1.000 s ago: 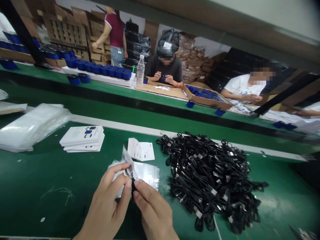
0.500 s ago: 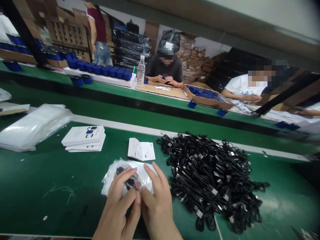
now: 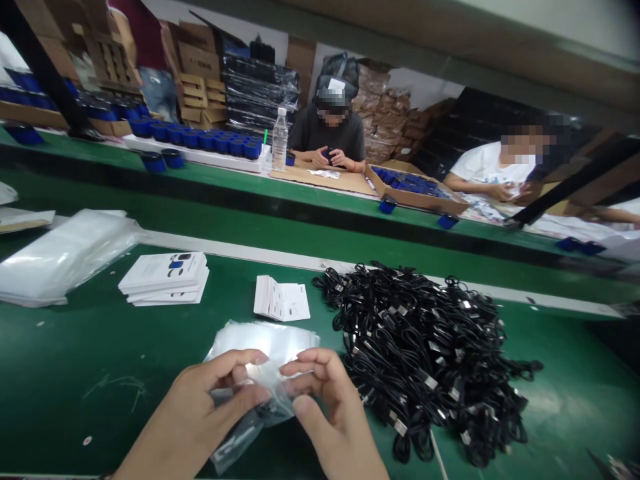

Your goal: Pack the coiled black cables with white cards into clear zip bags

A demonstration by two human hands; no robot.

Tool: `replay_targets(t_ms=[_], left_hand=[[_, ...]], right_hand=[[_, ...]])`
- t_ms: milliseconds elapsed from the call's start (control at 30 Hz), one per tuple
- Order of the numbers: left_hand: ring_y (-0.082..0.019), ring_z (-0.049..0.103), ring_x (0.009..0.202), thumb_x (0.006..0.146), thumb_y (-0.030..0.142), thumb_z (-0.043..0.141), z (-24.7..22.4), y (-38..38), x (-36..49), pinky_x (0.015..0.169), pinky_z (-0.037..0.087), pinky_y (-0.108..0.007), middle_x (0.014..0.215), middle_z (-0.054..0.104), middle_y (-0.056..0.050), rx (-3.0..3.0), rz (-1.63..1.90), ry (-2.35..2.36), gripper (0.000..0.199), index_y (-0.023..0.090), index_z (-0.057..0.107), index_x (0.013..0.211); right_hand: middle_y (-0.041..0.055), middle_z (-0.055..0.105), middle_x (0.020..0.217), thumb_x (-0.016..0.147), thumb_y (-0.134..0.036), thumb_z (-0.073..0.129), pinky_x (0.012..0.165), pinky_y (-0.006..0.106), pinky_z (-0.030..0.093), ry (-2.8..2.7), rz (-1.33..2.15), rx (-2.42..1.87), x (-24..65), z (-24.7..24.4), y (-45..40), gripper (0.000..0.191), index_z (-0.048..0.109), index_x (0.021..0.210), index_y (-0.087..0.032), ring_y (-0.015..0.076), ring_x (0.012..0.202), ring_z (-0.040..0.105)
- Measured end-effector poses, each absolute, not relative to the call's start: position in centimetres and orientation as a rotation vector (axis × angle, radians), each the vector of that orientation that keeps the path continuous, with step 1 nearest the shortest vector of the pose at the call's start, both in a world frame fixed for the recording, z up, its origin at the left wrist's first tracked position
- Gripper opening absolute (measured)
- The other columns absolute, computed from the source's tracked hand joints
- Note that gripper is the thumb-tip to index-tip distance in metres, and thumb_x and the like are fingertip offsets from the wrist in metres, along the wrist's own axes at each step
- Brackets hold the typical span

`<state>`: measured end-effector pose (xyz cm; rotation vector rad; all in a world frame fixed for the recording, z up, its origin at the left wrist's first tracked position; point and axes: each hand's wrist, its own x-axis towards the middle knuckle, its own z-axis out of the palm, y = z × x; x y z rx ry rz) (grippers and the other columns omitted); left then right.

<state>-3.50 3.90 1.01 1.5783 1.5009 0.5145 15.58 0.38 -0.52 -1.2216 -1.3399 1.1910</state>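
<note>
Lifted off bag stack (image 3: 263, 340) since last frame: clear poly bag (image 3: 235, 440), black cable (image 3: 253, 420) inside, pinched near top by half-curled L grip (image 3: 197, 400) and R grip (image 3: 330, 407), lower end drooping over green table (image 3: 75, 400), just beside loose cable heap (image 3: 425, 360).

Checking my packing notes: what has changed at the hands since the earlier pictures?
The left hand and right hand have lifted a clear plastic bag holding a black cable off the stack of clear bags, drawing it toward the person. The heap of black cables and white cards stayed put.
</note>
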Motion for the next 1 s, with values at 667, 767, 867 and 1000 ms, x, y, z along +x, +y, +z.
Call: replay_targets(t_ms=[667, 767, 867, 1000], left_hand=[[-0.013, 0.054, 0.062, 0.082, 0.044, 0.056, 2.0, 3.1, -1.9, 0.057, 0.04, -0.018, 0.065, 0.057, 0.004, 1.593, 0.833, 1.419, 0.027, 0.025, 0.057, 0.064], [-0.014, 0.056, 0.065, 0.078, 0.044, 0.06, 2.3, 2.9, -1.4, 0.059, 0.042, -0.02, 0.068, 0.06, 0.003, 1.471, 0.88, 1.38, 0.023, 0.025, 0.062, 0.067], [-0.015, 0.058, 0.067, 0.077, 0.046, 0.062, 2.5, 2.8, -1.0, 0.061, 0.044, -0.02, 0.07, 0.062, 0.003, 1.376, 0.826, 1.275, 0.021, 0.025, 0.066, 0.072], [-0.013, 0.053, 0.061, 0.079, 0.046, 0.061, 1.9, 2.6, -0.3, 0.055, 0.041, -0.02, 0.065, 0.057, 0.004, 1.313, 0.859, 1.315, 0.025, 0.024, 0.065, 0.068]], right_hand=[[0.0, 0.053, 0.07, 0.085, -0.02, 0.055, 0.064, 0.025, 0.041, -1.428, 1.081, -1.219, 16.2, 0.2, 0.8, 0.014, 0.056, 0.071, -0.019, 0.0148, 0.068, 0.053], [0.0011, 0.056, 0.073, 0.086, -0.022, 0.055, 0.065, 0.025, 0.042, -1.384, 1.098, -1.184, 16.0, 0.2, 0.9, 0.012, 0.06, 0.076, -0.019, 0.0154, 0.07, 0.054], [0.0003, 0.055, 0.071, 0.085, -0.024, 0.057, 0.065, 0.025, 0.042, -1.329, 1.123, -1.175, 15.6, -0.1, 1.0, 0.013, 0.059, 0.074, -0.019, 0.0152, 0.068, 0.054], [-0.0008, 0.053, 0.071, 0.086, -0.03, 0.056, 0.061, 0.024, 0.041, -1.291, 1.095, -1.191, 14.4, -1.5, 0.6, 0.012, 0.058, 0.082, -0.02, 0.0147, 0.066, 0.05]])
